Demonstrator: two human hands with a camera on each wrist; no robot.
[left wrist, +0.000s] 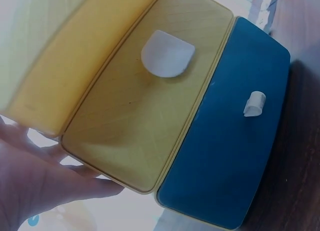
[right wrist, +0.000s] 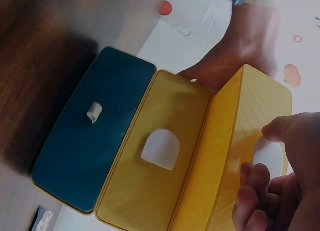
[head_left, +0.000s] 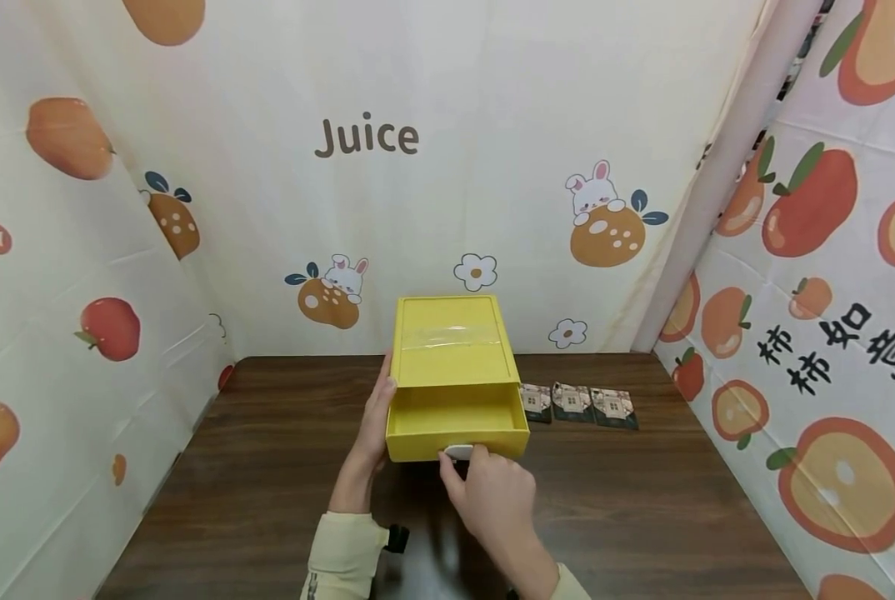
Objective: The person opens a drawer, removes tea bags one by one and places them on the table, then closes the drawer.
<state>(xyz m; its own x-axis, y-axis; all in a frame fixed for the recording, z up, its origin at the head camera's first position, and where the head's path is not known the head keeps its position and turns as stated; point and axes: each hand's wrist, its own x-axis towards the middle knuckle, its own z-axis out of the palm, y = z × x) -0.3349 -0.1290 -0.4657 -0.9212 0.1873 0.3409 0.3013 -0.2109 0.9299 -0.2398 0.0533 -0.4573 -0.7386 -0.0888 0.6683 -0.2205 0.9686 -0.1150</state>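
A yellow drawer box (head_left: 453,362) stands on the table, its top drawer (head_left: 451,417) pulled out; no contents show in the visible part. My right hand (head_left: 496,496) pinches that drawer's white handle (head_left: 459,452), thumb on one side and fingers on the other. Flat along the box's left side, my left hand (head_left: 371,429) steadies it with fairly straight fingers. In the left wrist view, the middle yellow drawer (left wrist: 115,126) and the bottom blue drawer (left wrist: 215,141) are shut. Each bears a white handle of its own.
Several small picture cards (head_left: 572,402) lie in a row to the right of the box, near the back of the dark wooden table (head_left: 267,500). A fruit-printed curtain (head_left: 447,208) hangs behind the table and along both sides.
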